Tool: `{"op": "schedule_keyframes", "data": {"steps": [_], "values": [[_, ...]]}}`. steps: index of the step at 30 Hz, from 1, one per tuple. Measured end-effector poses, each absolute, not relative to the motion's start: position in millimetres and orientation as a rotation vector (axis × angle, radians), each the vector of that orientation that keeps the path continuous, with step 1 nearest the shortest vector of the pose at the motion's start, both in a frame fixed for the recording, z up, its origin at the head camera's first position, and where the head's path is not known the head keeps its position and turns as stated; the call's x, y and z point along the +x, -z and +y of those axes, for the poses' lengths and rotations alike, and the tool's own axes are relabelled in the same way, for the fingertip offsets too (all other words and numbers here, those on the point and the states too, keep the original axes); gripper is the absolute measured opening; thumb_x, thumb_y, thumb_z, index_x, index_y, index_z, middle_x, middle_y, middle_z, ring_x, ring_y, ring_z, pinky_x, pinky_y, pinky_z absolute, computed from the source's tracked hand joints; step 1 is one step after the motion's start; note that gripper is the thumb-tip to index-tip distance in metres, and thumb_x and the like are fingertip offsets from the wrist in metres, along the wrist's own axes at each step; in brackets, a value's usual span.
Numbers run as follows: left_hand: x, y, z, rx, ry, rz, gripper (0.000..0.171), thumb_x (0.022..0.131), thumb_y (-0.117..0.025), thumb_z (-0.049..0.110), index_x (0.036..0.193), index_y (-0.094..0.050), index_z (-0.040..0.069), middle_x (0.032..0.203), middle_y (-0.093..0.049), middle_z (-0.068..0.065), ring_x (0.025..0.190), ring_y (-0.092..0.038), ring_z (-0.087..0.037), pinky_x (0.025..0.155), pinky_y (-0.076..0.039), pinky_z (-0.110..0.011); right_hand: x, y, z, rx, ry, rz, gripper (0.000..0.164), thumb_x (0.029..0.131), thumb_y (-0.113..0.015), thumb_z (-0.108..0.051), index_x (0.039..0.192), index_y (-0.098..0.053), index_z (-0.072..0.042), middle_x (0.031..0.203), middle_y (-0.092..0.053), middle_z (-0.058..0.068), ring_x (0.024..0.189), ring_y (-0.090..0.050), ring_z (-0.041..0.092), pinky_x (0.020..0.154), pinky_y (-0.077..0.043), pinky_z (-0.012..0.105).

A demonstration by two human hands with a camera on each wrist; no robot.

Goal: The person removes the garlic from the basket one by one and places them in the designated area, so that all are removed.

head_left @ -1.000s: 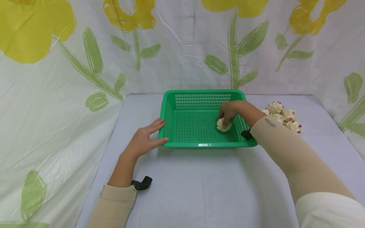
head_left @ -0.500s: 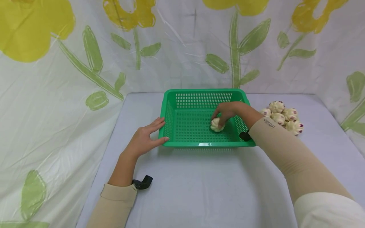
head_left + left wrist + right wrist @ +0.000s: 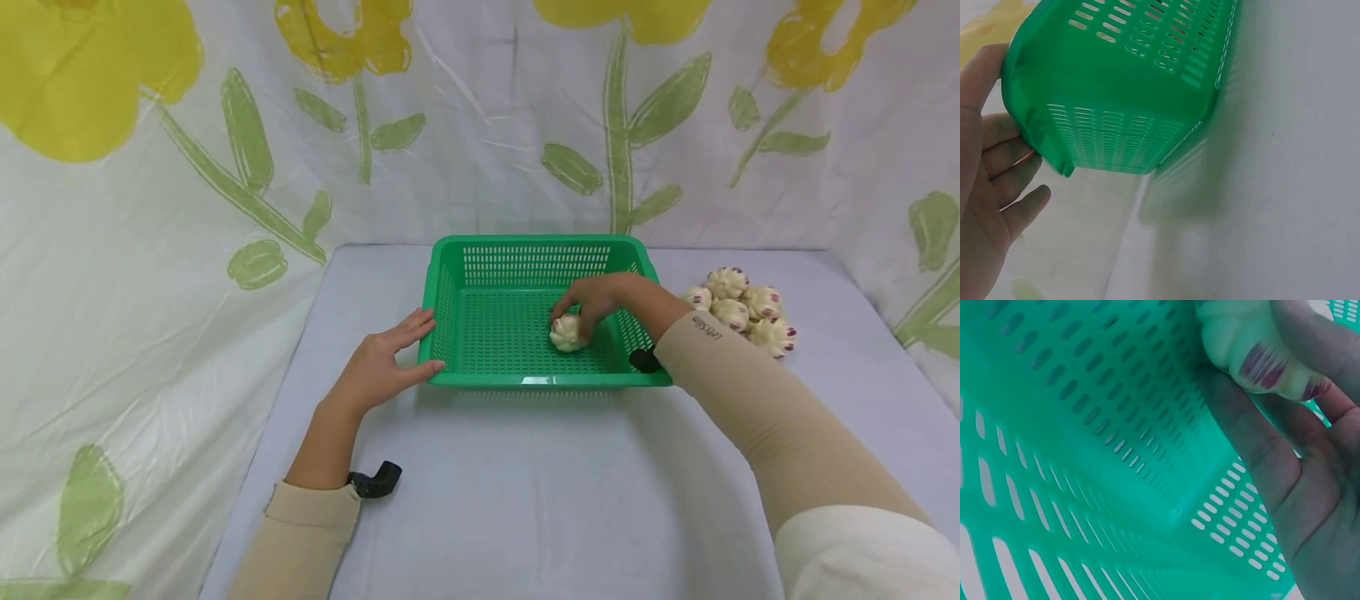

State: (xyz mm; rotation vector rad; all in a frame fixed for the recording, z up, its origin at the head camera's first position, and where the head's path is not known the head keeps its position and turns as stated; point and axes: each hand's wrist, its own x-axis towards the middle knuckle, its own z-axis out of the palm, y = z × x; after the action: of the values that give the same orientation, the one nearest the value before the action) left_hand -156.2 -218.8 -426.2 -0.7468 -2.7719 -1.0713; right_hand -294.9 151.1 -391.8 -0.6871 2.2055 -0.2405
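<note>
The right hand (image 3: 597, 296) reaches into a green plastic basket (image 3: 480, 380) and holds a cream garlic bulb (image 3: 566, 334) low over the basket floor. Thumb and fingers lie on either side of that lobed bulb in the right wrist view, where purple streaks mark the garlic bulb (image 3: 1238, 347). Whether it touches the floor I cannot tell. At the basket's left end, the left hand (image 3: 377, 367) rests its thumb and fingers against the rim. In the left wrist view the fingers of the left hand (image 3: 997, 169) are spread and fairly straight beside the rim.
Several more garlic bulbs (image 3: 731, 313) sit in a cluster on the white table (image 3: 510, 492), right of the basket and partly behind the right forearm. A curtain (image 3: 480, 150) printed with yellow flowers hangs behind and at the sides.
The right hand has moved the garlic bulb a little to the left inside the basket and keeps hold of it. The left hand stays at the rim.
</note>
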Motion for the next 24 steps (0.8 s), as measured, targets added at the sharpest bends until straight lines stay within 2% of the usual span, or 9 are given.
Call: {"op": "schedule_keyframes", "data": {"steps": [6, 14, 19, 24], "values": [[-155.2, 424.8, -218.9, -0.749, 1.073, -2.774, 0.07, 0.085, -0.077, 0.038, 0.144, -0.051, 0.01, 0.153, -0.042, 0.002, 0.142, -0.041, -0.019, 0.11, -0.042, -0.045, -294.4, 390.5, 152.6, -0.695, 0.308, 2.21, 0.062, 0.079, -0.08, -0.018, 0.138, -0.06, -0.026, 0.142, -0.052, 0.01, 0.115, -0.048, 0.024, 0.091, -0.048, 0.037], [-153.3, 422.9, -218.1, -0.723, 1.074, -2.79, 0.071, 0.084, -0.077, 0.04, 0.144, -0.052, 0.012, 0.153, -0.043, 0.003, 0.142, -0.041, -0.019, 0.11, -0.042, -0.045, -292.6, 387.5, 154.1, -0.724, 0.392, 2.222, 0.063, 0.084, -0.077, -0.022, 0.142, -0.055, -0.023, 0.138, -0.056, 0.006, 0.12, -0.049, 0.022, 0.098, -0.047, 0.041], [-154.1, 423.5, -218.4, -0.732, 1.06, -2.779, 0.07, 0.085, -0.077, 0.04, 0.143, -0.052, 0.011, 0.153, -0.043, 0.003, 0.141, -0.042, -0.019, 0.109, -0.043, -0.045, -293.4, 385.4, 153.7, -0.752, 0.431, 2.203, 0.063, 0.085, -0.077, -0.024, 0.143, -0.054, -0.018, 0.136, -0.057, 0.008, 0.119, -0.049, 0.022, 0.098, -0.047, 0.042], [-154.4, 425.2, -218.9, -0.74, 1.051, -2.777, 0.071, 0.085, -0.077, 0.041, 0.143, -0.052, 0.011, 0.153, -0.043, 0.003, 0.141, -0.043, -0.02, 0.109, -0.043, -0.045, -293.0, 382.0, 155.3, -0.767, 0.489, 2.223, 0.062, 0.085, -0.077, -0.028, 0.141, -0.056, -0.015, 0.128, -0.06, 0.008, 0.111, -0.052, 0.022, 0.092, -0.048, 0.039]]}}
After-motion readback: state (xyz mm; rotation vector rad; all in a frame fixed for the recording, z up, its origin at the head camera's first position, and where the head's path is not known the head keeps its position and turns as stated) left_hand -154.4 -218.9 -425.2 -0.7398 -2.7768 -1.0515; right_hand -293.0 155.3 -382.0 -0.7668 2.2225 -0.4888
